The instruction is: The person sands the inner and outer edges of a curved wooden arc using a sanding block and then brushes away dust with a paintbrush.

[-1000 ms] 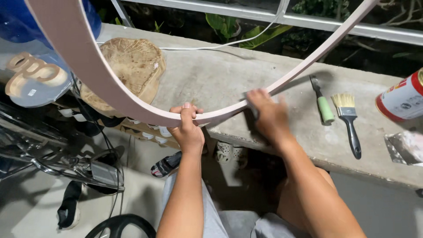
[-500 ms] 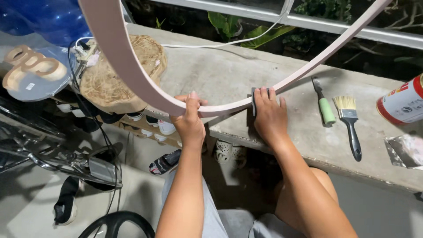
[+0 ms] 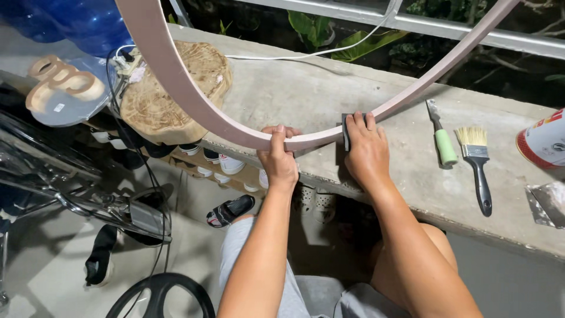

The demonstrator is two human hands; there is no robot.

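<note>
A large pink curved frame (image 3: 176, 82) arcs across the concrete ledge (image 3: 306, 88), its lowest part near the ledge's front edge. My left hand (image 3: 279, 156) grips the bottom of the frame, thumb over its top. My right hand (image 3: 366, 148) presses a small dark sanding block (image 3: 346, 131) against the frame's edge just to the right.
On the ledge to the right lie a green-handled scraper (image 3: 442, 138), a paintbrush (image 3: 475, 159), a red and white can (image 3: 544, 140) and a crumpled plastic bag (image 3: 547, 203). A round wood slab (image 3: 168, 91) sits left. Shoes, a sandal (image 3: 229, 210) and metal bicycle parts fill the floor below.
My right hand with the sanding block has slid a little to the right along the frame. The view has shifted left, so the frame and the wood slab sit further right in view.
</note>
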